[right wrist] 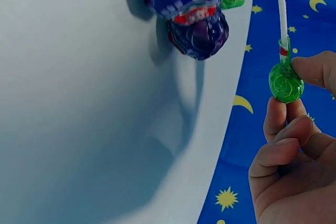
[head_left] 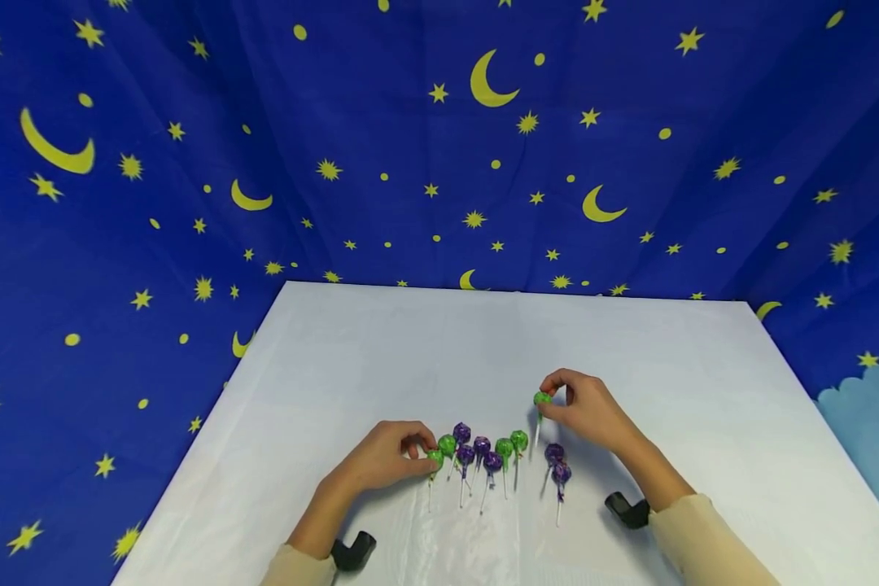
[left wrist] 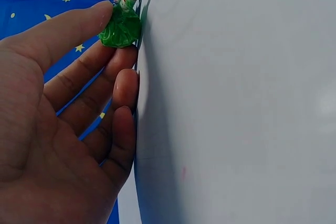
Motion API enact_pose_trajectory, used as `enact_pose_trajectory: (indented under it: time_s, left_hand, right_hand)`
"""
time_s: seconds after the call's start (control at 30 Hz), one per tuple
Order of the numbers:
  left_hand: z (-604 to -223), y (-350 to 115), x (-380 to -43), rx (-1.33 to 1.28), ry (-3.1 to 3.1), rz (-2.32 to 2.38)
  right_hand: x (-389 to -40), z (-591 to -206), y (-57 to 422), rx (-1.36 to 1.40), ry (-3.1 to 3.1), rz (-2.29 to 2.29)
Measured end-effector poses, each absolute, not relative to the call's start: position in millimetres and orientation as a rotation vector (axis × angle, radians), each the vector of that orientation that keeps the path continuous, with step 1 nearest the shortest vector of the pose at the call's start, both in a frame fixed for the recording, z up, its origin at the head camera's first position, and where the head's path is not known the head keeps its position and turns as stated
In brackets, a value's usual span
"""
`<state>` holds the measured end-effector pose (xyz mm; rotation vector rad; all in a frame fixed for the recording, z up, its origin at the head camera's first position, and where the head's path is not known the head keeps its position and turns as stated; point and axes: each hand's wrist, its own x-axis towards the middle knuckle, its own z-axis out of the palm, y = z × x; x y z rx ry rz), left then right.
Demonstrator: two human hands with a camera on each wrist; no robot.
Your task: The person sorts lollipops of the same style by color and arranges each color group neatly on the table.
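left hand (left wrist: 58,140), right hand (right wrist: 310,177): pinched green lollipop (right wrist: 286,85) each (whole cluster (head_left: 482,445): head view only)

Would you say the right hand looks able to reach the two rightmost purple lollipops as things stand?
Probably yes: the right hand is close, and nothing appears to lie between it and the purple pair. It pinches a green lollipop, though, which it may need to release first.

I count, well in from the far edge of one white table (head_left: 381,350), six purple lollipops (head_left: 481,446) and five green lollipops (head_left: 504,448), eleven in all, plus two hands (head_left: 382,456), two beige sleeves (head_left: 703,541) and two black wrist pieces (head_left: 626,510).
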<state>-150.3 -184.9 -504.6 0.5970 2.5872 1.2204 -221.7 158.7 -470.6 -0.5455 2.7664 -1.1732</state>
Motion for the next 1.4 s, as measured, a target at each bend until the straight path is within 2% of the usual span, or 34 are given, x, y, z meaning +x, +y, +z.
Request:
enact_pose_trajectory:
  time_s: [0.37,0.67,1.4]
  left_hand:
    - [-503,-185,-150,0.583,2.584,1.220]
    - [-507,-191,-145,0.552,2.568,1.228]
    - [-503,-185,-149,0.525,2.556,1.281]
  right_hand:
    - [-244,-472,152,-0.582,2.743,-1.194]
    - [-260,-490,145,-0.589,2.705,-1.226]
    - [-312,-472,139,-0.623,2.738,-1.131]
